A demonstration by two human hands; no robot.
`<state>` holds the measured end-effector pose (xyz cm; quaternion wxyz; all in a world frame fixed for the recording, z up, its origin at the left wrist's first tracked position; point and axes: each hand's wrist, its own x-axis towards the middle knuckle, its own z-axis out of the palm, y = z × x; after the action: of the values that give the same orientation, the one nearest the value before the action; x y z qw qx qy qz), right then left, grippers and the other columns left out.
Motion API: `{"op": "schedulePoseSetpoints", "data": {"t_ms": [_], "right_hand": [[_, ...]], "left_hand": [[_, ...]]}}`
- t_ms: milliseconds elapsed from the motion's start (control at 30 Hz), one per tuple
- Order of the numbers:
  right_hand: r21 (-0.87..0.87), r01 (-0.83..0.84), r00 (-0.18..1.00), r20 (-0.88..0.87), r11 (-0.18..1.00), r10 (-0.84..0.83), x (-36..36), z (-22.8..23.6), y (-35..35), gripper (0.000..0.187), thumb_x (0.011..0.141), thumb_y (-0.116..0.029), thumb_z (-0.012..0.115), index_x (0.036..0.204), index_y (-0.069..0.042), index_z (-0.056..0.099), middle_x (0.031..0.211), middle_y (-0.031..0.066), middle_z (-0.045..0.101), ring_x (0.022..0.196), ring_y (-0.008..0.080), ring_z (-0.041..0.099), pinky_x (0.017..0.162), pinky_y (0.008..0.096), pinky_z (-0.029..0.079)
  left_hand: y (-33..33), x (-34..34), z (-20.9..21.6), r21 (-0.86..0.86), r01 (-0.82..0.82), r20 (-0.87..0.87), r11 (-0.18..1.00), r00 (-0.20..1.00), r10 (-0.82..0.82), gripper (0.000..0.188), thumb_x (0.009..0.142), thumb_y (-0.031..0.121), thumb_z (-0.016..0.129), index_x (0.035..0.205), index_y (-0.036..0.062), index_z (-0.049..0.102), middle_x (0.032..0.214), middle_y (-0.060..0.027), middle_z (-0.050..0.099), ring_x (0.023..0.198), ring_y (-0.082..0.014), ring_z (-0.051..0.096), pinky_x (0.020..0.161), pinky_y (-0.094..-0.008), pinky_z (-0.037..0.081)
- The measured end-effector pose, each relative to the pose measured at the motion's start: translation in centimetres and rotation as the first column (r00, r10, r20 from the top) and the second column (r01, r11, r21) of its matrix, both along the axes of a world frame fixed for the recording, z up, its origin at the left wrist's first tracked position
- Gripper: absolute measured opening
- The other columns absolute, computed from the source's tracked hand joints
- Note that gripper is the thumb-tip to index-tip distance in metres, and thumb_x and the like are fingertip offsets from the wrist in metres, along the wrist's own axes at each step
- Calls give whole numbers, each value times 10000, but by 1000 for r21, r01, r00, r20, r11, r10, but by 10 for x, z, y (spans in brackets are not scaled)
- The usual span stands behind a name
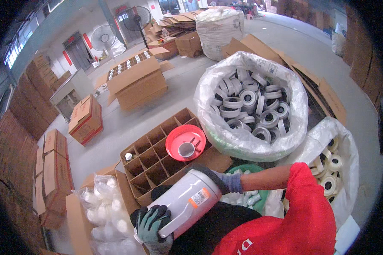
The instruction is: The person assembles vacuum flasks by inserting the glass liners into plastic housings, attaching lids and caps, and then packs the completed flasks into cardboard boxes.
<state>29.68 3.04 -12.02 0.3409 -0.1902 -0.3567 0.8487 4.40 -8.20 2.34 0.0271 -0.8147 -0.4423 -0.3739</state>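
Note:
A light grey jug (181, 203) with a long side handle and an orange-and-white label lies tilted across my lap. My left hand (155, 229), in a grey-green glove with dark fingertips, is closed around its lower left end by the handle. At the opposite end, my gloved right hand (225, 180) wraps over the jug's rim; its fingers are partly hidden. Just beyond the jug, a red round tray (173, 144) holding a small metal cup (186, 150) and a few dark slim pieces rests on a divided cardboard box (155, 137).
A large plastic-lined container (208, 119) of grey rings stands ahead right, with a bag (349, 170) of cream rings beside it. A green basin (264, 195) holds small white caps. To the left, an open box (74, 216) contains bagged white parts. Farther off stand cartons (87, 119) and fans (102, 38).

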Motion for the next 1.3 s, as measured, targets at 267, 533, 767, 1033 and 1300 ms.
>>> {"op": "schedulePoseSetpoints", "data": {"t_ms": [267, 533, 767, 1033, 1300], "right_hand": [[994, -70, 982, 83, 85, -169, -34, 104, 0, 497, 920, -289, 526, 1329, -27, 421, 1404, 100, 369, 1283, 195, 352, 1090, 330, 264], [302, 226, 964, 67, 926, -257, -25, -42, 36, 465, 923, -336, 557, 1286, -55, 480, 1277, 98, 517, 1121, 151, 485, 1010, 314, 378], [866, -211, 949, 293, 454, -116, -24, 123, 7, 810, 806, -504, 623, 1401, -42, 324, 1408, 131, 347, 1308, 264, 322, 1087, 406, 245], [325, -45, 949, 309, 945, -61, -26, 91, 13, 559, 932, -336, 526, 1371, -30, 363, 1370, 89, 405, 1272, 187, 356, 1085, 316, 269], [654, -350, 925, 352, 670, 139, -34, 127, 11, 775, 781, -380, 707, 1387, -43, 360, 1378, 134, 417, 1282, 228, 375, 1082, 379, 270]], "left_hand": [[-26, -36, -64, -598, -66, 540, 799, 703, 463, 196, 738, 105, 590, 865, -22, 668, 942, -161, 678, 946, -284, 639, 893, -430, 452], [-7, -20, -36, -492, 6, 481, 871, 835, 266, 276, 839, 186, 529, 954, -33, 652, 990, -131, 676, 927, -244, 639, 853, -359, 475], [-39, -32, -87, -701, 33, 600, 712, 567, 565, 287, 872, 160, 494, 1011, -41, 645, 976, -148, 677, 886, -232, 645, 823, -359, 487], [-43, 7, -60, -349, -149, 675, 925, 645, 358, 245, 842, 112, 497, 944, -50, 650, 978, -172, 681, 981, -300, 636, 948, -423, 430], [-66, 6, -98, -563, -324, 281, 761, 790, 545, 281, 923, 174, 472, 1054, -10, 639, 933, -139, 663, 848, -247, 635, 756, -334, 482]]}}
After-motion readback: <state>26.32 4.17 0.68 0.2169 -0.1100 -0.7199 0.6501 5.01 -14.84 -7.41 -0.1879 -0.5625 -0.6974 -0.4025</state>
